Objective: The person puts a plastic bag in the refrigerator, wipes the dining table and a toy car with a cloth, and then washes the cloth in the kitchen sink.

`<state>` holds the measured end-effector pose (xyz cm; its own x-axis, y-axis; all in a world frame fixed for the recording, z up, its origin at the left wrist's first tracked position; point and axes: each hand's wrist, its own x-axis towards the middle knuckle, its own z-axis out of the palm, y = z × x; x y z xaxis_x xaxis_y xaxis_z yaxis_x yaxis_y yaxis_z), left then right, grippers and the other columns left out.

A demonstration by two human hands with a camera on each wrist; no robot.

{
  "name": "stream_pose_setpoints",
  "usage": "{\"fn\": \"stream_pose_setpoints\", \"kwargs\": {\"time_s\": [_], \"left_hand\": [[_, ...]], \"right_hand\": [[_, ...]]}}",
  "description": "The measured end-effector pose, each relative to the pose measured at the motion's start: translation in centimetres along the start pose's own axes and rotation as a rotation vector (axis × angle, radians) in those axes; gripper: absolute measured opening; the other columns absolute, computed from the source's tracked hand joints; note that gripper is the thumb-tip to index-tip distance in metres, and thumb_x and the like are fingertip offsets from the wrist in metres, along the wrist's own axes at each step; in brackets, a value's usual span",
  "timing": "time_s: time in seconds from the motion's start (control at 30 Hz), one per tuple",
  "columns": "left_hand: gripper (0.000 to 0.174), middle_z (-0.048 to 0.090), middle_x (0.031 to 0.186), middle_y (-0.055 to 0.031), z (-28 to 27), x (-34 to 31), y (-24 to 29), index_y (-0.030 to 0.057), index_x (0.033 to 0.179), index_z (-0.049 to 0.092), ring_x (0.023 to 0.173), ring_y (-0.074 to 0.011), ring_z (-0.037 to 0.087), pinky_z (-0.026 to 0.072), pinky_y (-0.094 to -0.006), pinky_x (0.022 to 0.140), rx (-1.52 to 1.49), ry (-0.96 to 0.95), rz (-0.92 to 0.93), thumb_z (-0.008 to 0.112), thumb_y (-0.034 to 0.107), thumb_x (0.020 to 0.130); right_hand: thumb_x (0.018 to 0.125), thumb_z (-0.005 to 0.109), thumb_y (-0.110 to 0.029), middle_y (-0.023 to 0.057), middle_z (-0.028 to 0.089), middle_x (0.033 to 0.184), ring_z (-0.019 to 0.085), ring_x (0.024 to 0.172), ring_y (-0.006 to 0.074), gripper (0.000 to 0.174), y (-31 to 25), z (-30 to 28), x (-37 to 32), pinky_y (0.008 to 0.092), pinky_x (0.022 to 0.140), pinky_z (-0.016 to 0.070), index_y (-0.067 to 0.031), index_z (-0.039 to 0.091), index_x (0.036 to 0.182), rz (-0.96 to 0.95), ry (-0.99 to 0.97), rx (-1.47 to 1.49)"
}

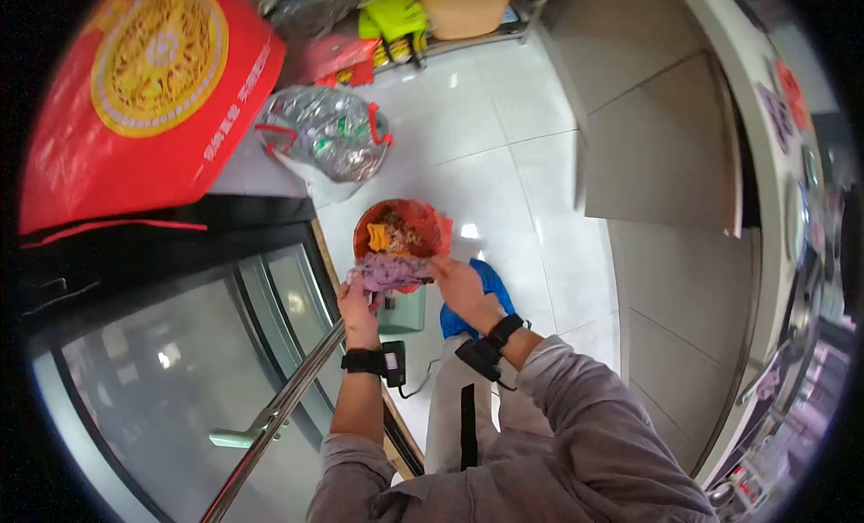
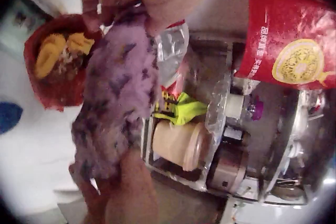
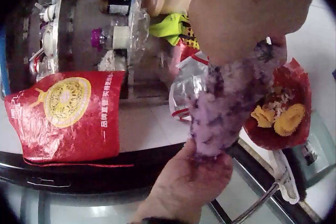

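A purple cloth [image 1: 393,272] with dark blotches is stretched between my two hands. My left hand [image 1: 358,300] pinches one end of it, and my right hand [image 1: 459,284] grips the other. In the left wrist view the purple cloth [image 2: 118,90] hangs lengthwise, its surface crumpled. The right wrist view has my left hand [image 3: 191,176] with thumb and fingers at the lower end of the cloth [image 3: 226,106]. Just beyond the cloth stands a bin lined with a red bag [image 1: 443,226], holding orange peel-like pieces [image 1: 378,238] and food scraps.
A clear bag of plastic bottles [image 1: 337,136] stands on the tiled floor past the bin. To the left are a large red bag [image 1: 171,100] and a glass door with a metal handle [image 1: 297,379]. Cabinets [image 1: 661,145] line the right; a shelf holds a beige tub [image 1: 463,10].
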<state>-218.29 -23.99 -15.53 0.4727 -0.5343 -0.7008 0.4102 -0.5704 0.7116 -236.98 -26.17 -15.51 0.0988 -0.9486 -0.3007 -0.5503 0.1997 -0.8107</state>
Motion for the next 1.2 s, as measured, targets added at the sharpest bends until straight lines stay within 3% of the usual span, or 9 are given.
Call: {"fn": "stream_pose_setpoints", "kwargs": {"time_s": [0.13, 0.27, 0.3, 0.4, 0.53, 0.77, 0.9, 0.97, 1.2], "left_hand": [[0.039, 0.054, 0.116, -0.0022, 1.8, -3.8, 3.7, 0.0145, 0.116, 0.048, 0.107, -0.0200, 0.050, 0.0387, -0.0436, 0.088, -0.097, -0.398, -0.074, 0.037, 0.043, 0.091], [0.045, 0.050, 0.122, -0.0111, 4.6, -9.7, 5.2, 0.0087, 0.124, 0.042, 0.114, -0.0280, 0.047, 0.0411, -0.0501, 0.089, -0.297, -0.786, -0.235, 0.035, 0.041, 0.093], [0.048, 0.049, 0.124, -0.0118, 5.6, -10.9, 4.6, 0.0069, 0.126, 0.040, 0.112, -0.0289, 0.048, 0.0412, -0.0483, 0.090, -0.260, -0.779, -0.234, 0.035, 0.042, 0.093], [0.053, 0.044, 0.128, -0.0136, 8.9, -17.3, 3.1, 0.0070, 0.129, 0.037, 0.120, -0.0314, 0.041, 0.0337, -0.0514, 0.097, -0.180, -0.987, -0.305, 0.028, 0.044, 0.093], [0.058, 0.045, 0.126, -0.0168, 12.1, -26.8, -1.2, 0.0057, 0.129, 0.035, 0.115, -0.0324, 0.046, 0.0406, -0.0506, 0.092, -0.033, -1.174, -0.440, 0.030, 0.050, 0.091], [0.038, 0.050, 0.120, -0.0142, 16.7, -44.0, -12.2, 0.0070, 0.126, 0.036, 0.109, -0.0304, 0.052, 0.0471, -0.0472, 0.084, 0.242, -1.438, -0.609, 0.044, 0.015, 0.090], [0.038, 0.046, 0.124, -0.0168, 20.7, -54.4, -17.3, 0.0084, 0.128, 0.035, 0.110, -0.0333, 0.050, 0.0445, -0.0504, 0.087, 0.318, -1.581, -0.643, 0.040, 0.017, 0.091], [0.037, 0.047, 0.123, -0.0174, 22.7, -59.9, -19.2, 0.0076, 0.128, 0.035, 0.109, -0.0339, 0.051, 0.0450, -0.0504, 0.087, 0.354, -1.607, -0.631, 0.039, 0.016, 0.092], [0.036, 0.051, 0.117, -0.0201, 28.5, -71.2, -23.0, 0.0016, 0.123, 0.037, 0.103, -0.0346, 0.055, 0.0516, -0.0476, 0.079, 0.380, -1.778, -0.660, 0.035, 0.021, 0.093]], "right_hand": [[0.086, 0.051, -0.022, 0.0176, 0.058, 0.087, 0.055, 0.084, 0.0360, 0.018, -2.7, -3.0, -3.8, 0.0397, 0.071, 0.0449, -0.0055, 0.057, 0.089, -0.112, 0.061, 0.109], [0.087, 0.051, -0.021, 0.0169, 0.057, 0.076, 0.056, 0.069, 0.0261, 0.020, -2.7, -9.4, -9.1, 0.0331, 0.065, 0.0439, -0.0030, 0.057, 0.087, 0.056, 0.139, 0.499], [0.088, 0.050, -0.020, 0.0105, 0.055, 0.066, 0.049, 0.060, 0.0165, 0.019, -2.0, -11.3, -10.7, 0.0277, 0.059, 0.0415, -0.0027, 0.057, 0.085, 0.139, 0.098, 0.470], [0.090, 0.049, -0.021, 0.0036, 0.054, 0.066, 0.044, 0.062, 0.0101, 0.021, -1.7, -16.2, -16.2, 0.0248, 0.059, 0.0406, -0.0034, 0.057, 0.084, 0.277, 0.167, 0.648], [0.089, 0.050, -0.027, -0.0005, 0.053, 0.068, 0.046, 0.063, 0.0085, 0.025, 2.5, -20.6, -24.5, 0.0243, 0.058, 0.0407, -0.0035, 0.057, 0.082, 0.280, 0.347, 0.705], [0.089, 0.052, -0.023, -0.0065, 0.045, 0.063, 0.039, 0.059, 0.0037, 0.023, 8.9, -28.6, -44.0, 0.0203, 0.051, 0.0337, -0.0060, 0.055, 0.074, 0.361, 0.690, 0.764], [0.089, 0.052, -0.022, -0.0051, 0.051, 0.067, 0.044, 0.063, 0.0027, 0.021, 12.5, -34.3, -55.2, 0.0194, 0.054, 0.0364, -0.0051, 0.055, 0.077, 0.394, 0.949, 0.842], [0.088, 0.052, -0.024, -0.0007, 0.052, 0.062, 0.049, 0.049, 0.0069, 0.020, 14.3, -37.7, -59.8, 0.0216, 0.036, 0.0391, -0.0057, 0.053, 0.079, 0.363, 1.016, 0.798], [0.086, 0.054, -0.020, 0.0040, 0.059, 0.073, 0.056, 0.065, 0.0103, 0.021, 17.8, -47.2, -67.3, 0.0239, 0.057, 0.0457, -0.0008, 0.057, 0.091, 0.203, 1.279, 0.460]]}}
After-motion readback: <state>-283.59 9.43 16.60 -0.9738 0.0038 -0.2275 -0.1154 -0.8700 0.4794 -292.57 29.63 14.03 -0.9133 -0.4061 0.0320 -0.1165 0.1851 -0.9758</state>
